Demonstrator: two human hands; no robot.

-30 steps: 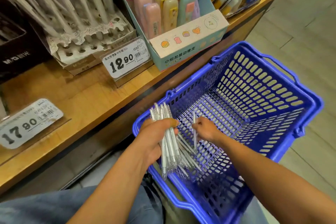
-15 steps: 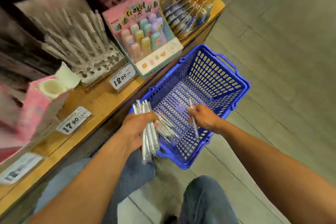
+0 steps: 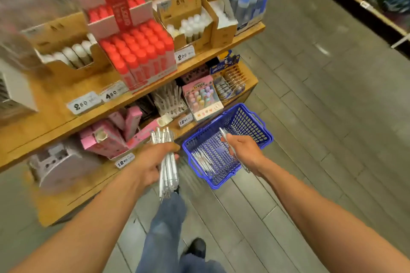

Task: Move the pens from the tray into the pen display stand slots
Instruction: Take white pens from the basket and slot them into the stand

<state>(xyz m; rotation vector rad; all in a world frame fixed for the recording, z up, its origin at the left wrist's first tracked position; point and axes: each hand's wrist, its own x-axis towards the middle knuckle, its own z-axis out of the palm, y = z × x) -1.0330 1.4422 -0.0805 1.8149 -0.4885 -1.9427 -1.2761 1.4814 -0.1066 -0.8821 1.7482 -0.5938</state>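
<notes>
My left hand (image 3: pixel 153 163) grips a thick bundle of clear silvery pens (image 3: pixel 166 175), held upright above the floor, left of the blue basket (image 3: pixel 264 137). My right hand (image 3: pixel 243 150) holds a single pen (image 3: pixel 224 134) over the basket. Several more pens (image 3: pixel 203 159) lie on the basket's floor at its near left corner. The white pen display stand (image 3: pixel 169 102), with round slots and some pens standing in it, sits on the lower wooden shelf behind the basket.
The basket stands on the grey plank floor by the lower shelf (image 3: pixel 66 201). Pink boxes (image 3: pixel 111 137), a pastel eraser box (image 3: pixel 203 101) and price tags crowd that shelf. An upper shelf (image 3: pixel 55 104) with red glue sticks (image 3: pixel 137 49) juts out above it.
The view has risen and pulled back, so the basket and shelves look smaller. Both hands have lifted out of the basket, the left with its bundle, the right with one pen.
</notes>
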